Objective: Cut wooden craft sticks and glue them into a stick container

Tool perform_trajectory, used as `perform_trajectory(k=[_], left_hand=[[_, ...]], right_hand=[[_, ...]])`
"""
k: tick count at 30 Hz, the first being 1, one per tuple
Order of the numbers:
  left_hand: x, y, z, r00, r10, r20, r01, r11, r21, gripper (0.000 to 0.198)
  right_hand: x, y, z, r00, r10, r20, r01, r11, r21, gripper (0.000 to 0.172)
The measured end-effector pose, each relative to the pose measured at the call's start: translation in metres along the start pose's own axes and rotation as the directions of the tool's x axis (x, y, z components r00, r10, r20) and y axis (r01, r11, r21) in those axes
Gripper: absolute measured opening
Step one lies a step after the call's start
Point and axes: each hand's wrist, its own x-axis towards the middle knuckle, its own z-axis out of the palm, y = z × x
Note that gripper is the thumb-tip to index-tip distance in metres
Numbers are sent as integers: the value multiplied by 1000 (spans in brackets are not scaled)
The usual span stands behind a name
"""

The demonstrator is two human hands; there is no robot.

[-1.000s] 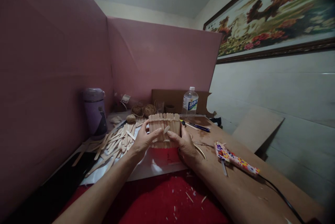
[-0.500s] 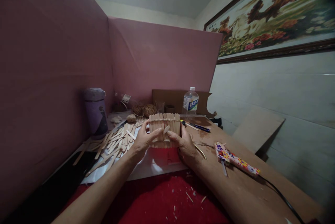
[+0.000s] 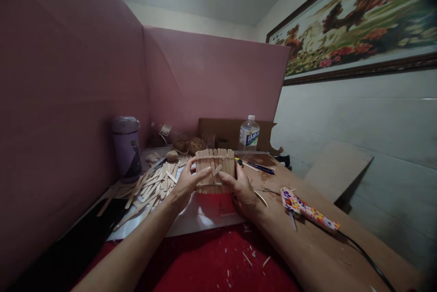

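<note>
Between my two hands is a small panel of wooden craft sticks (image 3: 214, 163), set side by side, with twine running across near its top and bottom. A short stick piece (image 3: 217, 170) lies slanted on its front face. My left hand (image 3: 191, 177) grips the panel's left side, thumb on the front. On the right side my right hand (image 3: 241, 186) holds it the same way, its thumb tip close to the short piece. The fingers behind the panel are hidden.
Loose craft sticks (image 3: 153, 187) are heaped left, near a purple tumbler (image 3: 126, 148). Twine balls (image 3: 196, 145) and a plastic bottle (image 3: 249, 133) stand behind. A flowered glue gun (image 3: 307, 210) with a black cord (image 3: 367, 253) lies right. Wood scraps dot the red cloth (image 3: 205, 260).
The view has shifted very slightly. Both hands keep the same hold on the stick panel, and the short piece stays at its slant.
</note>
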Motion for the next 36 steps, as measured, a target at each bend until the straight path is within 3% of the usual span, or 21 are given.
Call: perform_trajectory(k=[17, 21, 25, 36], left_hand=[[-1, 2, 7, 996, 61, -63, -58, 997, 51, 70], [0, 1, 6, 997, 71, -21, -70, 997, 40, 77], [1, -1, 0, 1000, 23, -17, -23, 999, -24, 66], [13, -11, -10, 997, 11, -71, -14, 999, -36, 63]], right_hand=[[1, 5, -3, 1000, -9, 10, 9, 1000, -13, 61], [1, 3, -3, 999, -7, 31, 6, 999, 36, 58], [3, 1, -6, 999, -13, 48, 10, 998, 63, 58], [20, 12, -22, 988, -101, -117, 79, 980, -182, 51]])
